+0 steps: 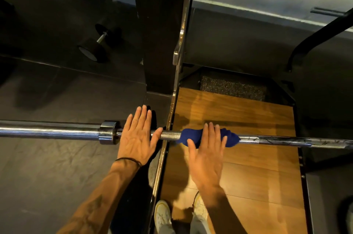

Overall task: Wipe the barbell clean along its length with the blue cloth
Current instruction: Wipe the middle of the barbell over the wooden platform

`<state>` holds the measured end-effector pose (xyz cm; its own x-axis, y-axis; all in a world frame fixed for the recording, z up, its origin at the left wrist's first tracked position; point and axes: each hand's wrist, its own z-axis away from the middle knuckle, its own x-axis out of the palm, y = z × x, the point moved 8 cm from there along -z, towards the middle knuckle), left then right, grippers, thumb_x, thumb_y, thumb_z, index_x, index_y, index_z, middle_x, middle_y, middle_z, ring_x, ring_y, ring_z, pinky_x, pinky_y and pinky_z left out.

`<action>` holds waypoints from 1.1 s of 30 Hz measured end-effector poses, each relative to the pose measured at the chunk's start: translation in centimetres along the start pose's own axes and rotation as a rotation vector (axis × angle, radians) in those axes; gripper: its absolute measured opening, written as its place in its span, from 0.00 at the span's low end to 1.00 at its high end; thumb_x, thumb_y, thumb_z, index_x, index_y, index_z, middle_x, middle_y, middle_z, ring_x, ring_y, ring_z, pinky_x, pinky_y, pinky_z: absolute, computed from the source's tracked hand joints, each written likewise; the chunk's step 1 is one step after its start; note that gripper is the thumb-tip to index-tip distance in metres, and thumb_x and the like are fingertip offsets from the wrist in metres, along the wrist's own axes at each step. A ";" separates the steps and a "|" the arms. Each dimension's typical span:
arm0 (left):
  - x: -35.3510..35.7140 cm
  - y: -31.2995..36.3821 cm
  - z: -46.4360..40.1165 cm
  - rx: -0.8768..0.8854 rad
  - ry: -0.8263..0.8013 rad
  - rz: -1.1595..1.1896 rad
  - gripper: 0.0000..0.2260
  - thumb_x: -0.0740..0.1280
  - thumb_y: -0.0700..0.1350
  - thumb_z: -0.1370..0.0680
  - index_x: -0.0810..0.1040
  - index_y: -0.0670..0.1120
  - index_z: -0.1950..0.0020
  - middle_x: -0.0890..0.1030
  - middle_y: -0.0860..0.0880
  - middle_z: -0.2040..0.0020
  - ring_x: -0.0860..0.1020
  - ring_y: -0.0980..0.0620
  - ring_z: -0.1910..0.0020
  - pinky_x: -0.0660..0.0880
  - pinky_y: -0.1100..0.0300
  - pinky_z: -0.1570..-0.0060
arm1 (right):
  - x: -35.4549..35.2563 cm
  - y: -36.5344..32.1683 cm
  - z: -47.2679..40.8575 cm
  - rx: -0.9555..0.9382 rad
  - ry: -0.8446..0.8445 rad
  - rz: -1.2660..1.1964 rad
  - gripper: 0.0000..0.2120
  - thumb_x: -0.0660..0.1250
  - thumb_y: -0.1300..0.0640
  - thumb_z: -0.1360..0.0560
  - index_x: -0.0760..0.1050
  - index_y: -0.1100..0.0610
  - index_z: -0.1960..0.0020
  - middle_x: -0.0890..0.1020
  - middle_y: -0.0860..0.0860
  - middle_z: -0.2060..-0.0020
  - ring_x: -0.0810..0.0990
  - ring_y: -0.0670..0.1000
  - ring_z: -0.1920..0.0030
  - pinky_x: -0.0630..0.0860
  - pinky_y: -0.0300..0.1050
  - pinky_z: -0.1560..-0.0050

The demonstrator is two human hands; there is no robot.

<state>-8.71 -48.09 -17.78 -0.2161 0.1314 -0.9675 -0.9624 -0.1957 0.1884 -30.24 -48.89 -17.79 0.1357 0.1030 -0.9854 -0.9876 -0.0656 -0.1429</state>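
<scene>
White shoes [162, 214] on wooden platform [257, 157], flat fingers pressing blue cloth [193, 135] on barbell [57, 131], dumbbell [97, 42] on dark floor [47, 167]

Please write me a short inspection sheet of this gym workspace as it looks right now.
Surface: dark rubber floor on the left, wooden platform on the right.
Job's things: barbell lies level across the view; blue cloth is draped over its knurled shaft.
Clutter: a dumbbell lies on the floor beyond the bar.
Grippers: left hand rests flat on the bar beside the collar, fingers straight; right hand presses the cloth onto the bar with straight fingers.
Cables: nothing seen.
Surroundings: black rack upright directly ahead; the person's white shoes below.
</scene>
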 end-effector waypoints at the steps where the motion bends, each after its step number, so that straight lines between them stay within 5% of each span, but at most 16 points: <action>1: 0.1 0.0 -0.1 -0.006 0.004 -0.008 0.35 0.34 0.66 0.21 0.49 0.45 0.21 0.47 0.47 0.21 0.43 0.51 0.21 0.40 0.53 0.24 | 0.0 -1.6 0.0 0.008 -0.013 -0.024 0.37 0.39 0.35 0.17 0.56 0.59 0.19 0.60 0.57 0.20 0.52 0.57 0.18 0.42 0.59 0.20; 6: 0.0 0.0 -0.5 -0.006 0.042 -0.042 0.34 0.38 0.64 0.19 0.54 0.43 0.21 0.54 0.44 0.21 0.49 0.49 0.21 0.44 0.51 0.23 | 0.8 -5.7 0.6 -0.476 -0.096 0.173 0.35 0.40 0.36 0.16 0.54 0.58 0.18 0.57 0.58 0.19 0.52 0.58 0.18 0.45 0.59 0.19; 8: -0.1 0.1 -0.9 -0.013 0.044 -0.037 0.34 0.37 0.64 0.19 0.54 0.43 0.21 0.54 0.44 0.21 0.49 0.49 0.21 0.44 0.51 0.23 | 0.8 -1.9 -1.2 -0.363 -0.057 0.162 0.34 0.42 0.37 0.16 0.55 0.57 0.19 0.58 0.56 0.19 0.51 0.56 0.18 0.41 0.57 0.19; 12: -0.3 0.1 -1.8 -0.037 0.051 -0.055 0.35 0.35 0.64 0.20 0.55 0.43 0.22 0.55 0.43 0.21 0.49 0.49 0.21 0.45 0.48 0.22 | -0.5 1.7 -2.2 0.155 0.033 -0.032 0.35 0.42 0.37 0.16 0.60 0.59 0.20 0.60 0.57 0.20 0.49 0.57 0.18 0.43 0.59 0.20; 14: -0.4 0.1 -2.6 -0.041 0.051 -0.074 0.36 0.34 0.64 0.20 0.55 0.42 0.22 0.55 0.43 0.21 0.48 0.48 0.21 0.46 0.47 0.22 | -0.3 -2.5 -1.4 0.107 0.000 -0.065 0.37 0.38 0.35 0.17 0.55 0.58 0.19 0.54 0.58 0.19 0.45 0.58 0.18 0.41 0.59 0.21; 16: -0.6 0.0 -3.6 -0.054 0.060 -0.076 0.36 0.34 0.63 0.20 0.54 0.41 0.21 0.55 0.42 0.21 0.48 0.48 0.21 0.45 0.47 0.22 | 0.3 -6.6 -0.3 -0.145 -0.032 -0.023 0.35 0.38 0.35 0.17 0.54 0.56 0.18 0.54 0.59 0.18 0.48 0.59 0.18 0.44 0.58 0.20; 20: -1.3 -0.1 -5.8 -0.141 0.095 -0.042 0.37 0.36 0.63 0.20 0.53 0.38 0.21 0.54 0.40 0.21 0.48 0.45 0.21 0.45 0.47 0.22 | 0.7 -3.3 -2.2 -0.372 -0.053 0.098 0.33 0.44 0.37 0.16 0.50 0.55 0.18 0.53 0.57 0.18 0.48 0.57 0.18 0.46 0.57 0.19; 24: -1.8 -0.1 -7.4 -0.202 0.153 0.005 0.40 0.37 0.66 0.20 0.50 0.36 0.21 0.53 0.37 0.21 0.48 0.43 0.21 0.47 0.46 0.22 | -0.9 3.2 -5.2 -0.094 -0.005 0.050 0.34 0.43 0.37 0.16 0.53 0.58 0.18 0.58 0.57 0.19 0.51 0.57 0.18 0.54 0.61 0.20; 27: -1.7 -0.2 -8.4 -0.191 0.147 0.030 0.42 0.38 0.67 0.21 0.48 0.35 0.21 0.51 0.36 0.21 0.48 0.42 0.21 0.47 0.46 0.22 | -1.0 1.7 -6.4 0.126 -0.048 -0.021 0.39 0.36 0.34 0.19 0.51 0.58 0.18 0.51 0.58 0.18 0.42 0.58 0.18 0.43 0.60 0.19; 33: -1.5 -0.1 -9.1 -0.183 0.126 0.011 0.42 0.38 0.68 0.21 0.49 0.35 0.21 0.53 0.36 0.21 0.50 0.42 0.21 0.49 0.46 0.23 | -0.2 -6.6 -5.8 -0.416 -0.065 0.129 0.35 0.44 0.36 0.17 0.55 0.59 0.19 0.60 0.59 0.20 0.53 0.57 0.18 0.44 0.56 0.19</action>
<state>-6.77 -57.14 -17.92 -0.1930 0.0076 -0.9812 -0.9116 -0.3713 0.1765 -23.28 -54.22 -17.20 -0.0052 0.1291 -0.9916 -0.8784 -0.4745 -0.0571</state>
